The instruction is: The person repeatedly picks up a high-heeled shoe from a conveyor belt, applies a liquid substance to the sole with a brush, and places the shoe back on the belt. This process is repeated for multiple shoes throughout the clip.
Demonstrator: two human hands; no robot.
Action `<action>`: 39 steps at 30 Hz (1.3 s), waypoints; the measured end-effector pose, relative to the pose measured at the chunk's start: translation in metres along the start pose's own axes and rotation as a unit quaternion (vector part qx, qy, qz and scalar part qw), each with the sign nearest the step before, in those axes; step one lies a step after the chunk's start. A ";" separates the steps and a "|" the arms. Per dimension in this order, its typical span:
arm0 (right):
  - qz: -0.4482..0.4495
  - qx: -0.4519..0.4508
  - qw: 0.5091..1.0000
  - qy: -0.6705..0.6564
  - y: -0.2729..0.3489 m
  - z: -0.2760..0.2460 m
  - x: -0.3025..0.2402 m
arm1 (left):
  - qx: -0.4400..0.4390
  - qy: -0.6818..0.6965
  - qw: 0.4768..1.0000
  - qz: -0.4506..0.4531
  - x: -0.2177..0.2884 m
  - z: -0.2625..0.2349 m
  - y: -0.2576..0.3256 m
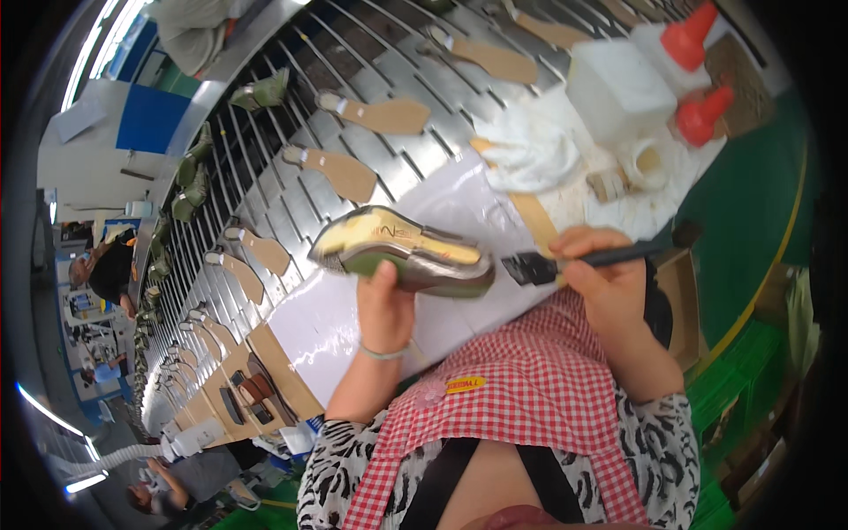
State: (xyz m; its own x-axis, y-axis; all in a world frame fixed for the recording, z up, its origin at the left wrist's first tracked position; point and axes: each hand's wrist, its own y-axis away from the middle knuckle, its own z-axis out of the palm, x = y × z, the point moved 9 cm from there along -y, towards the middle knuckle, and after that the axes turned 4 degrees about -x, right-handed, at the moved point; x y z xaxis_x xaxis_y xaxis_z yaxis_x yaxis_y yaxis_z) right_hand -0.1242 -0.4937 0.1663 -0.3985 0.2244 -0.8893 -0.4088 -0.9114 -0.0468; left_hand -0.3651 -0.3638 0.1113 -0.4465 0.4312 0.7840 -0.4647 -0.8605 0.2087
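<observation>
My left hand is closed around a green shoe upper on a last, held bottom up so its yellowish underside shows. In my right hand is a flat brush with dark bristles and a black handle. The bristles are close to one end of the shoe, with a small gap between them. Below both hands lies a white, shiny work sheet. Tan soles rest on the metal rods beyond the shoe.
Two translucent jugs with red caps stand at the far right beside a white cloth and an open jar. Green shoes line the rod conveyor. A cardboard box is at right. Other people work at left.
</observation>
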 end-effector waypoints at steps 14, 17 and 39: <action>-0.061 -0.016 0.995 0.077 0.023 0.023 -0.047 | -0.178 -0.035 0.981 0.068 0.203 0.065 -0.260; -0.028 0.003 0.997 0.066 0.004 0.014 -0.035 | -0.145 -0.071 0.986 0.031 0.189 0.051 -0.333; 0.018 0.064 0.992 0.112 -0.059 0.016 -0.012 | 0.335 0.379 0.855 0.117 0.169 -0.174 -0.443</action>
State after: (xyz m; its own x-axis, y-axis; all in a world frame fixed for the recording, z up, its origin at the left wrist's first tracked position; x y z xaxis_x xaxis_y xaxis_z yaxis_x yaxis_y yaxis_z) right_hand -0.1087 -0.4372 0.1868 -0.2290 0.0971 -0.9686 -0.5040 -0.8631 0.0326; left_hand -0.3679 0.1377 0.0496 -0.9521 0.0592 0.3000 0.1347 -0.7996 0.5852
